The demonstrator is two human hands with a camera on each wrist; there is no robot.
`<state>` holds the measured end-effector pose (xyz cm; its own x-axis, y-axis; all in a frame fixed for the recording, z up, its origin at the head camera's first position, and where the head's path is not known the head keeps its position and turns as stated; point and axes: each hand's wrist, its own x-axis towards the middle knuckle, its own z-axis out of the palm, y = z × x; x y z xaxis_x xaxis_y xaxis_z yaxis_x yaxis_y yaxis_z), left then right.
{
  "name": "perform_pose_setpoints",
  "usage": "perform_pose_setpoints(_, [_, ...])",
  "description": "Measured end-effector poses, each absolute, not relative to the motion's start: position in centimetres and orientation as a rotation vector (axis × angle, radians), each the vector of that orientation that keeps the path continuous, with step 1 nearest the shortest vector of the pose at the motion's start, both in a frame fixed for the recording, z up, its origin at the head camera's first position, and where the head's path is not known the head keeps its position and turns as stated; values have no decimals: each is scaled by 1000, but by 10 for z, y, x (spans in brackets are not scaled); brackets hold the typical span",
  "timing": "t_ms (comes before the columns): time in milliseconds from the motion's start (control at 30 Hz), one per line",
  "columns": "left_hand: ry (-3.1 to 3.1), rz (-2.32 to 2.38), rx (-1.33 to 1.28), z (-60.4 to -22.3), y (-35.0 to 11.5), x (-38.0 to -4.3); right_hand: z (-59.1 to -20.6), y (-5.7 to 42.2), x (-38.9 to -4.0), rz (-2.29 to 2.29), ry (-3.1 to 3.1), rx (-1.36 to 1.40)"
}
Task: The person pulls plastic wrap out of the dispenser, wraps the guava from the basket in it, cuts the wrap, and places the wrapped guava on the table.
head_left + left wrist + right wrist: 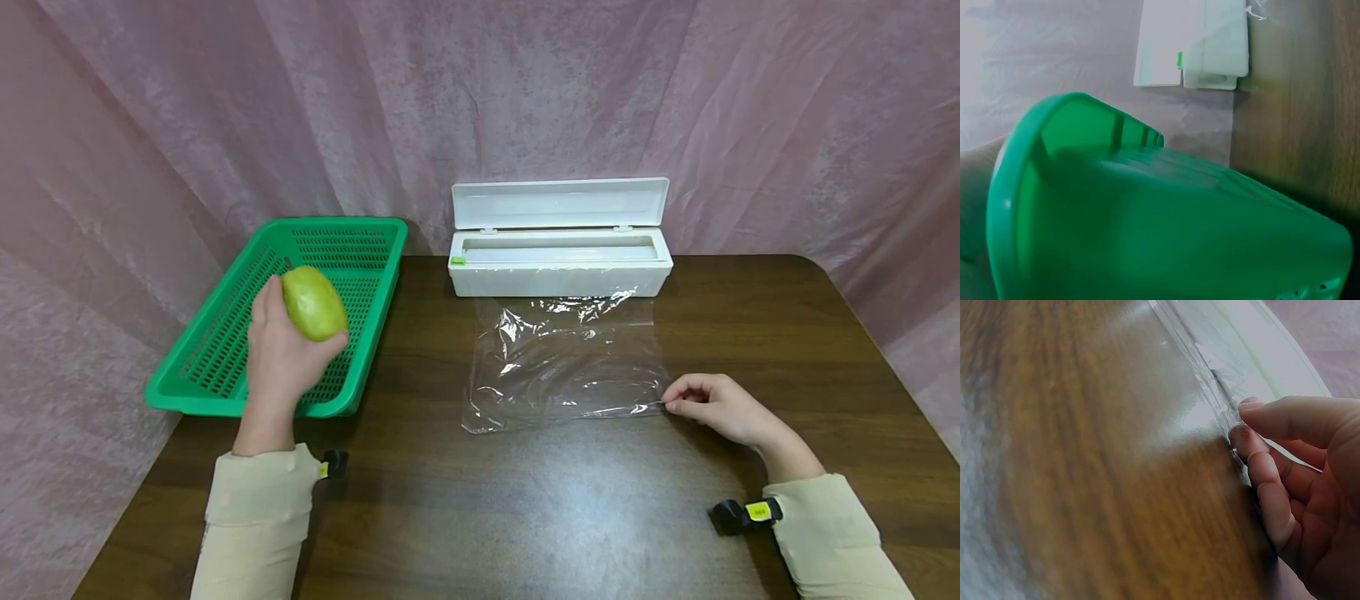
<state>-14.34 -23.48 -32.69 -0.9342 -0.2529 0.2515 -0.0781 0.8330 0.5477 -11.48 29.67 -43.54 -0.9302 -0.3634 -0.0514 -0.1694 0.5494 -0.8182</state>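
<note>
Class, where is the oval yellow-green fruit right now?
On the left of the head view, the oval yellow-green fruit is in the person's left hand, over the slatted green plastic basket.

Both sleeves are pale cream, plain and loose, gathered in soft wrinkles at wide cuffs; the left sleeve, nearer the left edge of the counter, has a crosswise line below its cuff, seam or fold unclear; the right sleeve is creased alike; at each cuff's inner side sits a small black device, left and right, with a bright yellow label, the right one bearing dark, unreadable print.
</note>
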Motion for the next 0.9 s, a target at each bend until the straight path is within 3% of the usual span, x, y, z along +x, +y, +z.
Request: perform_pose_setpoints(900, [-2455,-777,27,-322,-220,-141,-435,297,-115,-1321,2568,-445])
